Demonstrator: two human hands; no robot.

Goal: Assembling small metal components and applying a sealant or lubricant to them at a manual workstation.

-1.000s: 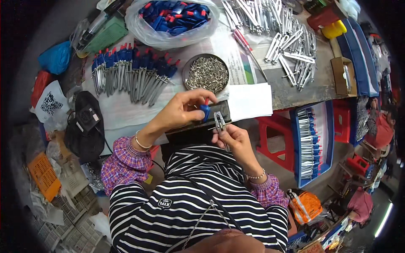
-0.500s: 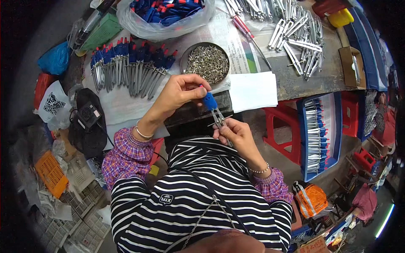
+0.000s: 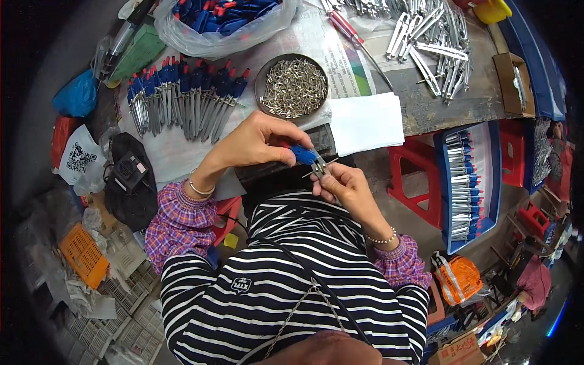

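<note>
We are looking down over a striped shirt (image 3: 292, 286) at two hands working just above a dark block (image 3: 274, 173) at the near edge of the table (image 3: 426, 109).

The left hand (image 3: 258, 143) is curling its fingers shut around the blue-capped end of a small compass-like tool (image 3: 309, 159), thumb and forefinger pinching the blue cap. The right hand (image 3: 344, 188) is closing its fingertips on the tool's metal legs, which are sticking out between the two hands. Both hands are gripping the same piece, held in the air close to the chest.

Just beyond the left hand we are seeing a round metal dish (image 3: 293, 86) full of small silvery parts. Left of the dish, a row of finished tools (image 3: 182, 100) with blue and red caps is lying side by side on white paper. A clear bag (image 3: 222, 18) of blue and red caps is sitting at the far edge. Loose metal legs (image 3: 432, 42) are lying heaped at the far right of the table. A white sheet (image 3: 365, 121) is lying right of the dish. Off the table, to the right, a blue tray (image 3: 465, 182) is holding more tools in a stack, beside red stools (image 3: 420, 176).
</note>
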